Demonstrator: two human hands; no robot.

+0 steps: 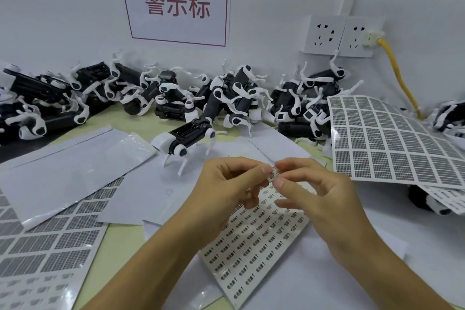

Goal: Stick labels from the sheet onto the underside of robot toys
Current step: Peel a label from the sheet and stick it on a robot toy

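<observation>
- While the label (273, 174) hangs pinched between both hands, left of it the left hand (227, 190) nips its edge.
- Directly beneath it lies the label sheet (256, 239) on the counter (120, 239).
- Right of it, the right hand (314, 196) pinches too.
- Beyond it stands one robot toy (185, 139), underside unlabelled, I'd judge; the pile (226, 98) waits behind.

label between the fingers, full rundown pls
The label is a small, thin, pale sticker printed with a fine dark grid. It is off its sheet, held in the air above the small-label sheet. The left hand and right hand each pinch an edge with their fingertips. Nothing else touches it.
</observation>
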